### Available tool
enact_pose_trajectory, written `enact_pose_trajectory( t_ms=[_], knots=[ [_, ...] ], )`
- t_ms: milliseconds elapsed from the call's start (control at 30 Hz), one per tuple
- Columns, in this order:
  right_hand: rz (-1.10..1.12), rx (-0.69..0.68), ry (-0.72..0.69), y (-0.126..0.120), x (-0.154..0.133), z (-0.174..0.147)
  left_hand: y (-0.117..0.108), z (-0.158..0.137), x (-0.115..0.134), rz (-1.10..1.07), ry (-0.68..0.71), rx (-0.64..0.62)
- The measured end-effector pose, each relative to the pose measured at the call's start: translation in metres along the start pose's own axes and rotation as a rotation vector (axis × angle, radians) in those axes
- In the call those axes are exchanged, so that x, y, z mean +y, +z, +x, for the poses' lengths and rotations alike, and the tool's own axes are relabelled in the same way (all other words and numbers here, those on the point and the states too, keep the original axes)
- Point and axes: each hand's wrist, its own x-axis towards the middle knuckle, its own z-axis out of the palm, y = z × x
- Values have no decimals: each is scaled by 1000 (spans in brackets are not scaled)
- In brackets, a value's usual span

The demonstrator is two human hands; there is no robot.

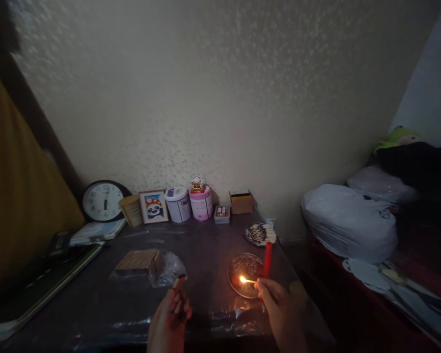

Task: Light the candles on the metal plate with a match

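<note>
Between the fingertips of my right hand (275,299) is a burning match (250,281), its lit end pointing left. The flame hangs over a round metal-rimmed plate (238,259) with a brownish speckled surface. An upright red candle (268,260) stands at the plate's right side, just behind my right hand; no flame shows on it. My left hand (171,311) grips a small matchbox (179,283), raised at the table's front. Farther back on the right, a dish of matches (260,234) holds many pale sticks with dark parts.
A plastic-wrapped row of thin tan pieces (137,260) lies left of centre. Along the wall stand a clock (103,201), a cup (131,211), a framed panda picture (153,207), two canisters (178,205), a small tin (222,214) and an open cardboard box (241,203).
</note>
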Motion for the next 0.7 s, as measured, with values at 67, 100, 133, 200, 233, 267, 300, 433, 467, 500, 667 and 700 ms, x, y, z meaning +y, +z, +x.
enact_pose_trajectory(
  t_ms=[67, 100, 133, 200, 233, 267, 300, 433, 467, 500, 667, 700],
  knots=[
    [-50, -24, -32, -1, 3, 4, -1, 1, 0, -13, -2, -4],
    [-75, -37, -46, -2, 5, 5, -2, 1, 0, -19, -1, -10],
    [-98, -47, -57, -2, 6, 7, -2, 2, 0, -26, 2, -15],
    [-133, -44, -76, -2, 9, 9, -3, 4, 0, -40, 1, -16],
    [-143, -37, -88, -1, 9, 9, -4, 4, 0, -44, -5, -8],
    [-153, -27, -98, -1, 10, 9, -3, 5, 1, -47, -14, 7],
    [-162, -18, -108, 0, 10, 9, -3, 6, 1, -48, -26, 21],
    [-214, -5, -124, 3, 6, 8, -1, 8, 2, -56, -69, 45],
    [-227, -6, -125, 4, 5, 8, -2, 8, 2, -61, -88, 37],
    [-235, -12, -124, 6, 4, 8, -3, 9, 2, -67, -104, 26],
    [-213, 22, -130, 16, 0, 12, -13, 20, -2, -67, -160, -19],
    [-220, 64, -134, 18, 0, 12, -15, 22, -3, -60, -176, -14]
  ],
)
